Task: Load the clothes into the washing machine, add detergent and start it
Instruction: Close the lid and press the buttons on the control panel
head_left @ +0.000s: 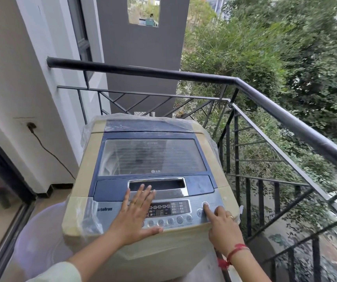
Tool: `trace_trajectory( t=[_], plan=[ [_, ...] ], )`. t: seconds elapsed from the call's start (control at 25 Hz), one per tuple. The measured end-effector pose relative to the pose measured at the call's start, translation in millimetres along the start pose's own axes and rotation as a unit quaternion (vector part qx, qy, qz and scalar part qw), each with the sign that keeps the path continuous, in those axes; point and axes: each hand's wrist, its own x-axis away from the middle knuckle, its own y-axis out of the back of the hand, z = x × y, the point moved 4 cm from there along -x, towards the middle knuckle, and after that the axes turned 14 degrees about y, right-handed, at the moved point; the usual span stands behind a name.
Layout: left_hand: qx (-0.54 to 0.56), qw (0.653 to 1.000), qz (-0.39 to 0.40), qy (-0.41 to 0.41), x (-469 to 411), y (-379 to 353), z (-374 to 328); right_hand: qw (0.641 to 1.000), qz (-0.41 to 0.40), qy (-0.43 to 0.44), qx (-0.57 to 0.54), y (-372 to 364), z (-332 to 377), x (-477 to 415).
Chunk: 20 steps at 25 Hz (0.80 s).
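Head view. Item: left hand (137, 212), at 6 o'clock, lying flat with fingers straight and spread, released, palm down on the control panel (169, 210), fingertips reaching the chrome-edged lid handle recess (157, 185); a ring on one finger, a pale sleeve (61, 271) at the forearm. Item: right hand (222, 226), at 5 o'clock, index finger straight with its tip on a round button (205, 204) at the panel's right end, the other fingers folded, grasping nothing; ring on one finger, red thread (236, 251) round the wrist. Item: washing machine (82, 200), top-loading, beige body with blue top, centre of frame toward 6 o'clock, standing in the balcony corner just beside the railing; glass lid (152, 157) down; clear plastic wrap (90, 131) over its back and sides. Item: lilac tub (41, 231), at 7 o'clock, just beside the machine's left side. Item: dark power cord (47, 147), at 9 o'clock, hanging from a wall socket (31, 125) toward the machine. Item: black metal railing (285, 110), running from 10 o'clock round to 4 o'clock. Item: grey wall (143, 58) at 12 o'clock. Item: green trees (265, 47), from 1 to 3 o'clock.
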Motion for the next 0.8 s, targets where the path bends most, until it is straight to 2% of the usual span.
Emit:
trace_trajectory(
  t=[0.24,0.56,0.8],
  plan=[
    [0.018,1.0,-0.008,-0.008,0,2,0,0.995,-0.081,-0.02,0.053,-8,3,7],
    [0.026,1.0,-0.011,-0.013,2,2,2,0.995,-0.092,-0.039,0.027,-12,14,16],
    [0.005,1.0,0.0,-0.005,7,2,18,0.991,-0.122,0.051,0.012,-19,65,18]
  ],
)
